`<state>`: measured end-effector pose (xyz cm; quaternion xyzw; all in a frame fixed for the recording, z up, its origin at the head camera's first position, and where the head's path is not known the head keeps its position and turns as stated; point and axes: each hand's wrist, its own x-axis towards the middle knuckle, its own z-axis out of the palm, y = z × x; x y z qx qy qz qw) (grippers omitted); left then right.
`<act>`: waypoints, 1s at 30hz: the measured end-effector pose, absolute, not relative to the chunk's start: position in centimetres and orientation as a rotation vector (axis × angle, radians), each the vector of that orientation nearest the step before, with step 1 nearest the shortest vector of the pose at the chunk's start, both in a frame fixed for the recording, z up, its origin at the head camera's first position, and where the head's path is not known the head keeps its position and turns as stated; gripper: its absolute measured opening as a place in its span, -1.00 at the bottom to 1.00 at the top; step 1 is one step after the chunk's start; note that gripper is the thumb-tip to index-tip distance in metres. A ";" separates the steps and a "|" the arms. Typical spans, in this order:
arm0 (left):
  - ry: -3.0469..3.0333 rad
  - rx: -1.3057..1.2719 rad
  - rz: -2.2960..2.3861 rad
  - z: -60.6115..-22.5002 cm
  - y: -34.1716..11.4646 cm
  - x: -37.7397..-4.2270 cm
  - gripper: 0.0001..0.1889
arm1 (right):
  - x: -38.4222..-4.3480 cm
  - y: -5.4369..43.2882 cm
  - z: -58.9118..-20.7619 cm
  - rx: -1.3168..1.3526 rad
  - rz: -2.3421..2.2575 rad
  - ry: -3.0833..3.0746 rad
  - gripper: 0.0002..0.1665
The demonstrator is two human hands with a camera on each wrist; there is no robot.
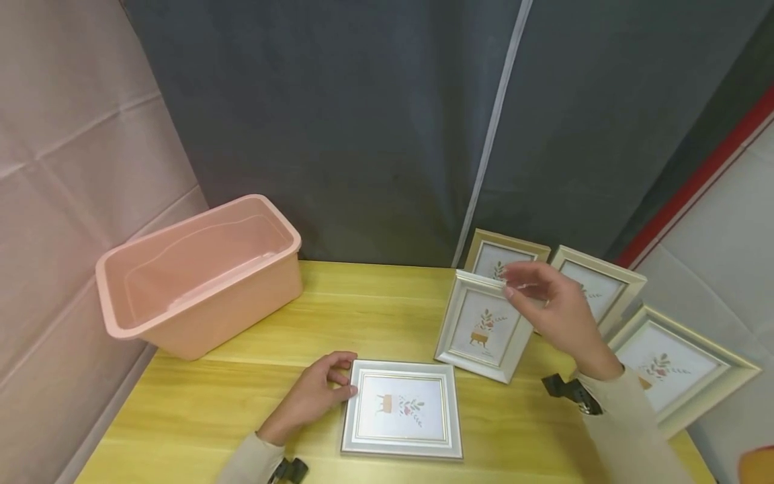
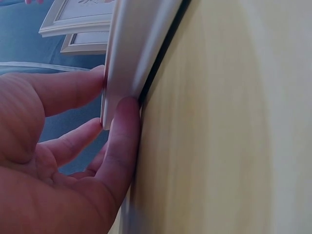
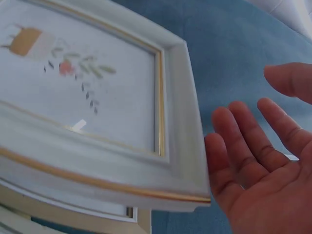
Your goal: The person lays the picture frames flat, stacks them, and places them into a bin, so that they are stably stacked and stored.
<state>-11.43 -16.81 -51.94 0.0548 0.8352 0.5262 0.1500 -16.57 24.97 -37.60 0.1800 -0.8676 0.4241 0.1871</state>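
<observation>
A silver-white picture frame (image 1: 402,409) with a printed plant picture lies face up near the table's front. My left hand (image 1: 316,393) pinches its left edge, thumb and fingertips at the frame's side in the left wrist view. Farther right stands a white picture frame (image 1: 484,325), leaning back slightly, its gold-lined corner (image 3: 183,180) close up in the right wrist view. Beside its upper right corner is my right hand (image 1: 559,309), fingers spread and loosely bent. No frame sits between its thumb and fingers; one fingertip (image 3: 215,142) is right at the frame's edge.
Behind the white frame stand a gold-brown frame (image 1: 474,250) and a cream frame (image 1: 629,286). A larger cream frame (image 1: 695,417) stands at the far right. At the left back sits a pink plastic bin (image 1: 230,306). A dark panel (image 1: 338,134) rises behind the wooden table (image 1: 375,309).
</observation>
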 end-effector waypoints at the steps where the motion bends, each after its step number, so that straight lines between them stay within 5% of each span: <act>1: 2.396 0.156 1.516 -51.9 -16.8 -11.4 -0.37 | -16.7 25.1 -37.5 0.490 1.178 -2.460 -0.62; 15: 2.388 0.148 1.496 -51.9 -17.0 -11.4 -0.39 | -18.6 26.1 -38.0 0.492 1.064 -2.721 -0.49; 30: 2.376 0.134 1.502 -52.1 -16.8 -11.5 -0.40 | -19.2 26.5 -39.3 0.642 0.854 -2.736 -0.62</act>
